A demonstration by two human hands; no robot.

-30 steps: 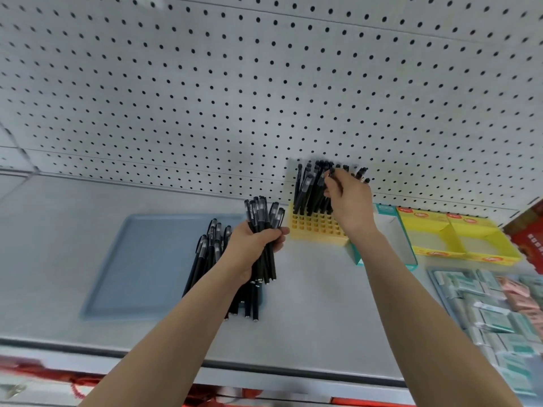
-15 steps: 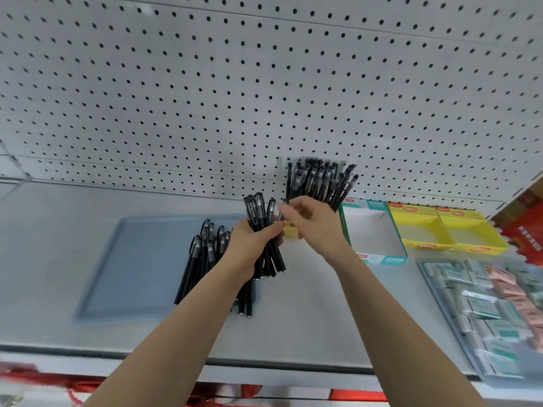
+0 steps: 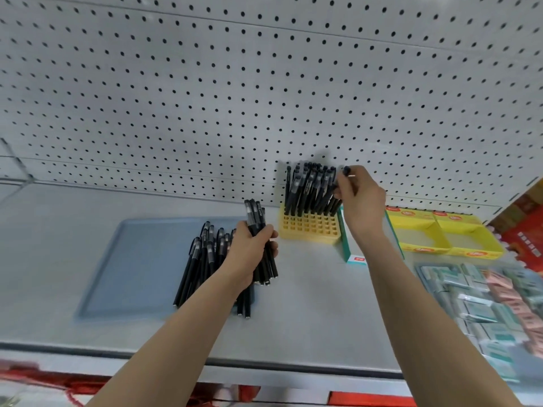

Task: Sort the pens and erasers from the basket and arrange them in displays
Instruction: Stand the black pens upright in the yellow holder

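Rack (image 3: 308, 227): standing against the pegboard (image 3: 264, 98), carrying upright pens (image 3: 308, 186) in its back rows; front holes are showing bare.
Right hand (image 3: 363, 201): pinching one pen (image 3: 346, 170) by its top, holding it at the rack's right rear corner.
Left hand (image 3: 249, 251): clenching a bundle (image 3: 257, 218) of pens, caps up, just left of the rack.
Pile (image 3: 199, 265): more pens lying on a tray (image 3: 132, 259), farther left of the rack.
Erasers (image 3: 484, 295): lying heaped well right of the rack.
Boxes (image 3: 458, 239): yellow pair sitting right of the rack, showing no erasers inside.
Progress: pens looking roughly half racked; eraser sorting apparently not begun.
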